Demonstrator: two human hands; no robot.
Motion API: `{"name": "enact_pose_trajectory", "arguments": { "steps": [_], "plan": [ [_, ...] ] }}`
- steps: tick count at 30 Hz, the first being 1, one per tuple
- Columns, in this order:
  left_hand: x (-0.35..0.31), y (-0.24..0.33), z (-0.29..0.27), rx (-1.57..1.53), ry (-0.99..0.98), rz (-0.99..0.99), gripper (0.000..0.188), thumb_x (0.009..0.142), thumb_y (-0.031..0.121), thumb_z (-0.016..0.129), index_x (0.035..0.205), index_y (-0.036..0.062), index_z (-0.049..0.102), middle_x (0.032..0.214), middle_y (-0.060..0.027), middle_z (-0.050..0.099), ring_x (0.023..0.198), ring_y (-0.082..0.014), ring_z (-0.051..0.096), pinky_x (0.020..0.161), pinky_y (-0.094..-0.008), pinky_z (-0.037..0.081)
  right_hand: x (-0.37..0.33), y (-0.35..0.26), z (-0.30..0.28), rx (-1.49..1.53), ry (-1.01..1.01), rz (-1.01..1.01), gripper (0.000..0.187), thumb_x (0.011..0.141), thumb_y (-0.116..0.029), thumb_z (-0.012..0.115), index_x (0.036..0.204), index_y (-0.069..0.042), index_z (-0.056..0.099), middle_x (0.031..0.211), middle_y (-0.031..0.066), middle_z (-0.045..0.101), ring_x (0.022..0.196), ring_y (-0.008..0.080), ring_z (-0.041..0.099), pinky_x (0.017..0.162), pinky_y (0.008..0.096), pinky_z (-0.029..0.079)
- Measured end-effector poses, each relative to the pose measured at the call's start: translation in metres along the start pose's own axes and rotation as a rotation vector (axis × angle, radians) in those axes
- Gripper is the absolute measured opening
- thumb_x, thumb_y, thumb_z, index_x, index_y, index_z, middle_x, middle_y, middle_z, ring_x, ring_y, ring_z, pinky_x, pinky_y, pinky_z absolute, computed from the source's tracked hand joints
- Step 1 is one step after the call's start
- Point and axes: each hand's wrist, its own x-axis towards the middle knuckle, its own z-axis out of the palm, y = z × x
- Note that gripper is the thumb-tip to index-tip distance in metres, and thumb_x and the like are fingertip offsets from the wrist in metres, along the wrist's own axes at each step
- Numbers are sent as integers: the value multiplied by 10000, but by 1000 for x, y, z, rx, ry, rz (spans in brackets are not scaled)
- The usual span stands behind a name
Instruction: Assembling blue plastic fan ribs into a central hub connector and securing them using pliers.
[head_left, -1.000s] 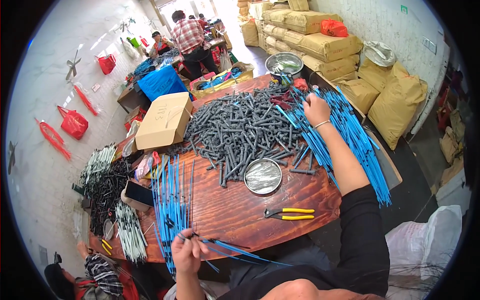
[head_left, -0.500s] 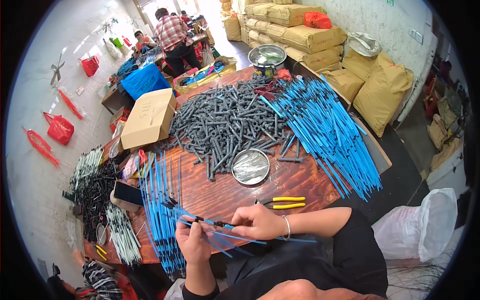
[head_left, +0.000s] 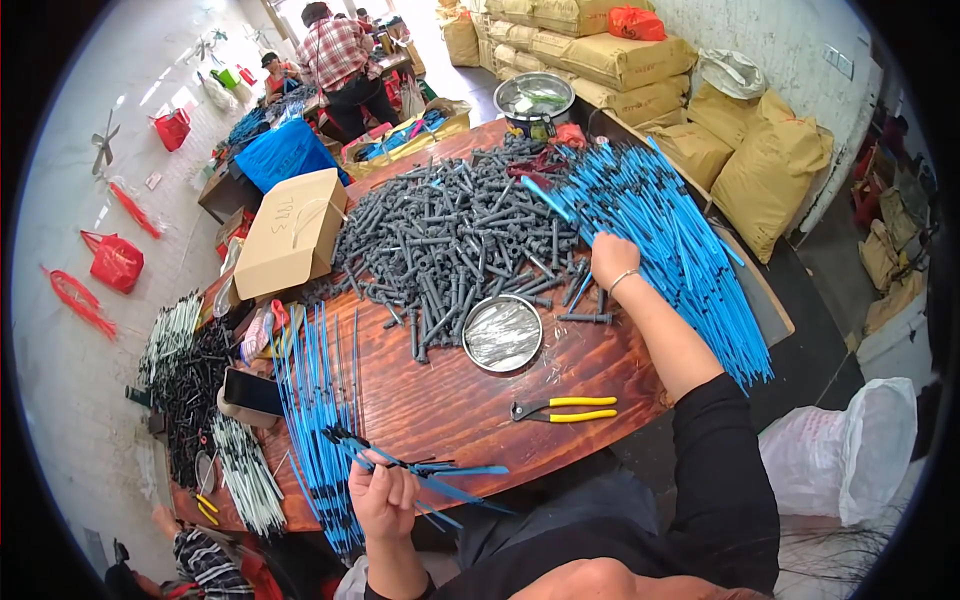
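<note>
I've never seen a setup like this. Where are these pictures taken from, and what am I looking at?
There's no machine here, just a person's two bare hands. A wide fisheye camera on the person's head looks down, so straight edges bend. The left hand holds several thin blue strips with black parts. The right hand is at the edge of a blue pile; its grip is unclear. On the wooden table also lie a heap of grey parts, a round dish and yellow-handled pliers.

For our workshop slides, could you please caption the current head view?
Left hand holding blue-and-black strips at a wooden table, right hand at a blue pile beside heaped grey parts.
</note>
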Motion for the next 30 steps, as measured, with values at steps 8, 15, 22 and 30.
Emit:
{"name": "enact_pose_trajectory", "arguments": {
  "steps": [8,15,22,30],
  "plan": [
    [-4,-6,-6,144,111,133,141,909,82,466,1044,66,501,664,-64,523,620,-204,543,596,-315,457,17,18,14,492,194,36,220,811,-218,572,904,-20,553,783,191,631,727,340,627,625,428,498],
    [-14,-1,-10,26,165,190,153,892,54,451,1028,62,522,571,-24,443,545,-164,480,542,-291,420,25,16,8,778,173,-16,249,811,-257,587,915,-34,553,806,172,625,763,339,615,671,429,493],
    [-17,1,-12,55,198,225,184,892,52,424,1038,69,533,534,-3,367,511,-141,428,509,-271,380,16,0,-25,101,152,-51,191,830,-238,529,793,-57,574,801,137,627,744,325,609,645,443,490],
    [-12,2,-9,239,424,278,168,895,52,467,1053,62,521,779,-82,614,646,-159,548,584,-278,450,2,-24,-66,441,356,-11,225,833,-278,541,800,-67,610,730,161,624,725,300,628,628,417,492]
  ]
}}
